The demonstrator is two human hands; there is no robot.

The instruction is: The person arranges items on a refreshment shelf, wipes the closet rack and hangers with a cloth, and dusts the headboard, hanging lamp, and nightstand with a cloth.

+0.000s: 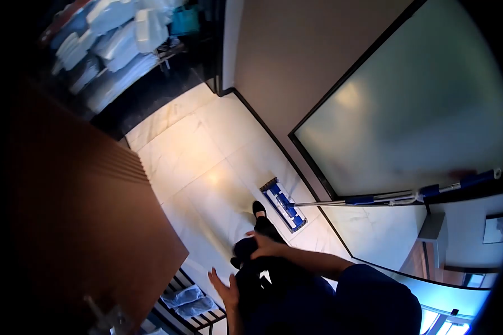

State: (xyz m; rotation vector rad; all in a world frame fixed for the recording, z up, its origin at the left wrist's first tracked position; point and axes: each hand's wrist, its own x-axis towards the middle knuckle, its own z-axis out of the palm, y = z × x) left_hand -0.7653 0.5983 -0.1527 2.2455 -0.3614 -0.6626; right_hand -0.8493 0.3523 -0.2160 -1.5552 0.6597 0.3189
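My left hand (225,290) is raised at the lower middle with its fingers apart, and nothing is in it. Close to my dark clothing, my right hand (262,245) is near a dark rounded thing (245,247); its fingers are partly hidden and blurred, so its grip is unclear. A flat mop with a blue and white head (284,205) lies on the tiled floor beyond my foot. Its pole (385,197) leans off to the right, and neither hand touches it. My black shoe (259,209) stands left of the mop head.
A brown wooden panel (95,223) fills the left side. White wrapped items (123,44) are piled at the top left. A frosted glass panel (408,111) is on the right. Plastic-wrapped things (190,301) lie on a slatted rack at the bottom.
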